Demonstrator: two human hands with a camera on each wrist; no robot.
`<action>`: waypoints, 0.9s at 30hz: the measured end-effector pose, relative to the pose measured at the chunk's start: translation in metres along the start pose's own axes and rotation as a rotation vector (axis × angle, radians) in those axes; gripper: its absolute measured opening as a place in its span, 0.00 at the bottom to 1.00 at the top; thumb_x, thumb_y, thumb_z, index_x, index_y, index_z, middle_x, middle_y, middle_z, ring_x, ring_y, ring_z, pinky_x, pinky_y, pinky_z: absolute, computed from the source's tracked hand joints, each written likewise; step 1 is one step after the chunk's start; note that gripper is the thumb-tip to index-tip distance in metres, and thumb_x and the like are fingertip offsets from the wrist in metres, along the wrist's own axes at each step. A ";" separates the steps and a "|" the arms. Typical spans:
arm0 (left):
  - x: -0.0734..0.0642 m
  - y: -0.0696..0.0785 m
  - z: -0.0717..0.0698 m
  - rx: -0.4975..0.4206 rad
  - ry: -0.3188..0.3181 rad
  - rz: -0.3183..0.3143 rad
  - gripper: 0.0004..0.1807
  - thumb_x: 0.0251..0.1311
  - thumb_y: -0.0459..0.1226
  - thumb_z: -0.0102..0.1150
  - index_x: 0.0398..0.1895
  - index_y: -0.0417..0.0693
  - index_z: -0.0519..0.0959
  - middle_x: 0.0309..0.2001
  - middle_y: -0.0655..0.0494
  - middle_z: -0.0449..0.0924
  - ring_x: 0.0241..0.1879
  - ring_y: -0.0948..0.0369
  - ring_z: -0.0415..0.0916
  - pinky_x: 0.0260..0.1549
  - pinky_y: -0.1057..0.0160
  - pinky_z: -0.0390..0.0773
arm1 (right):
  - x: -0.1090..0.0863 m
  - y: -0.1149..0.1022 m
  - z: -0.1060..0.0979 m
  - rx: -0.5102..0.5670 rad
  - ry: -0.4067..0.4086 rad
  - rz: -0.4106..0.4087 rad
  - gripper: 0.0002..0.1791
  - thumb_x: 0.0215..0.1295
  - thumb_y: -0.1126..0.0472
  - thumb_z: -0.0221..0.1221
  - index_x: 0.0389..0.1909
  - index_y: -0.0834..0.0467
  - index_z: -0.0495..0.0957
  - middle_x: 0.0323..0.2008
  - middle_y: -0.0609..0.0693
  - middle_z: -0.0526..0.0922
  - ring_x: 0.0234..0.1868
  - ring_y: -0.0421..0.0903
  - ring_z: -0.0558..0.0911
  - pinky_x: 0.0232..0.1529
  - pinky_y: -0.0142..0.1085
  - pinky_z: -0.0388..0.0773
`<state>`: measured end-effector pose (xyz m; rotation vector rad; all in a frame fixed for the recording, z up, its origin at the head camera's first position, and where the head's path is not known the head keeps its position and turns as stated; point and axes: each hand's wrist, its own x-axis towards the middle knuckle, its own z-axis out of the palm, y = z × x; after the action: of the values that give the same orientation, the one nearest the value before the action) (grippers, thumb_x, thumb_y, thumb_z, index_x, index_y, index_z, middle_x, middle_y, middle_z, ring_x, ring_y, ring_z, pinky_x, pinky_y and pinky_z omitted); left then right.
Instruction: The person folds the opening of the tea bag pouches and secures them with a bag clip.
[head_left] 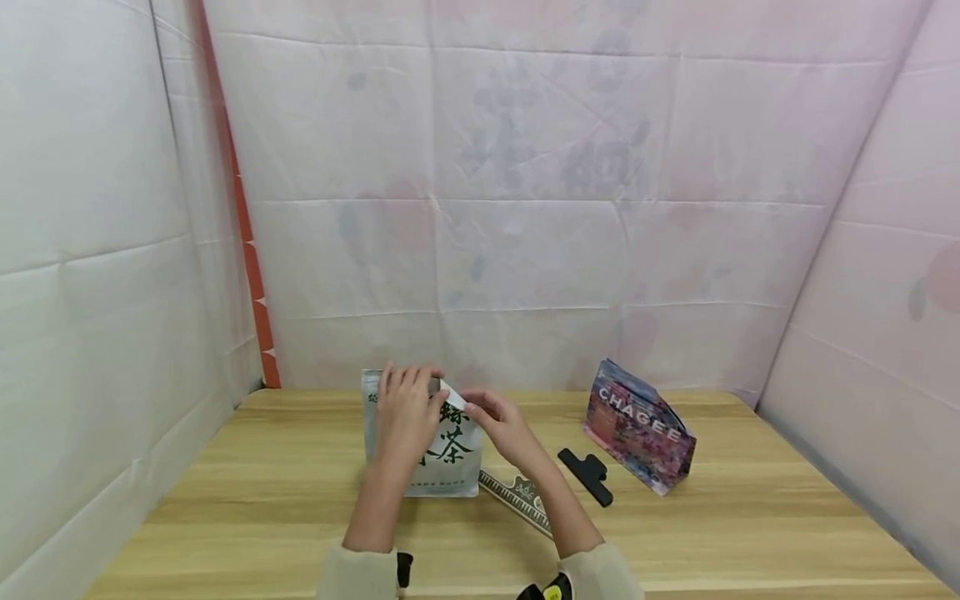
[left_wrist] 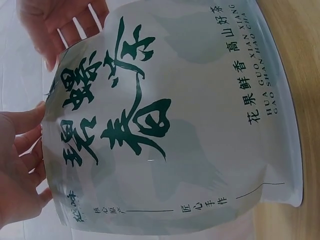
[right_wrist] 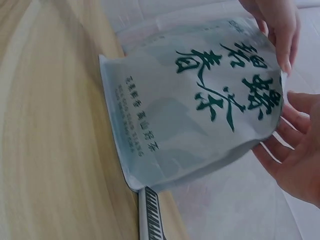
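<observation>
A pale green-white tea pouch (head_left: 459,467) with dark green Chinese characters stands upright on the table. My left hand (head_left: 407,414) grips its top edge, fingers over the rim and thumb on the near side. At the top right corner, my right hand (head_left: 504,427) pinches the rim between thumb and fingers. Between the hands, a white strip of the rim shows, slanting down to the right. In the left wrist view, the fingers of both hands pass partly behind the pouch (left_wrist: 195,105). Whether its mouth is open I cannot tell.
A flat piece with a piano-key pattern (head_left: 517,500) lies against the pouch's lower right, partly under my right forearm. To its right is a black bag clip (head_left: 587,475). A colourful CHAGEE bag (head_left: 637,429) stands farther right on the wooden table (head_left: 750,533).
</observation>
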<state>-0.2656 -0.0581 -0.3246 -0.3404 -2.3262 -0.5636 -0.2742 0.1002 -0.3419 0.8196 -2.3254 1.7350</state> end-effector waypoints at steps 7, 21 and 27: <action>-0.004 -0.002 -0.003 0.004 -0.032 -0.015 0.16 0.55 0.40 0.63 0.46 0.45 0.77 0.46 0.51 0.77 0.53 0.52 0.67 0.62 0.52 0.47 | 0.003 0.026 -0.005 0.013 -0.098 -0.003 0.16 0.68 0.66 0.50 0.53 0.70 0.71 0.47 0.62 0.77 0.47 0.55 0.76 0.48 0.44 0.73; -0.002 -0.007 0.000 0.050 -0.011 0.021 0.11 0.56 0.41 0.62 0.41 0.48 0.78 0.41 0.53 0.77 0.48 0.53 0.68 0.57 0.52 0.54 | -0.003 0.000 0.006 -0.069 0.064 -0.015 0.10 0.61 0.74 0.55 0.43 0.72 0.75 0.38 0.64 0.79 0.39 0.58 0.79 0.39 0.40 0.77; -0.001 -0.005 0.002 0.086 0.023 0.034 0.09 0.56 0.39 0.62 0.39 0.47 0.77 0.40 0.52 0.77 0.48 0.52 0.68 0.57 0.52 0.55 | 0.005 0.025 0.013 -0.101 0.165 -0.050 0.07 0.59 0.70 0.58 0.38 0.69 0.78 0.32 0.57 0.81 0.33 0.51 0.79 0.34 0.35 0.77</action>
<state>-0.2682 -0.0617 -0.3284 -0.3312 -2.3097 -0.4474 -0.2881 0.0913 -0.3651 0.6841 -2.2444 1.5855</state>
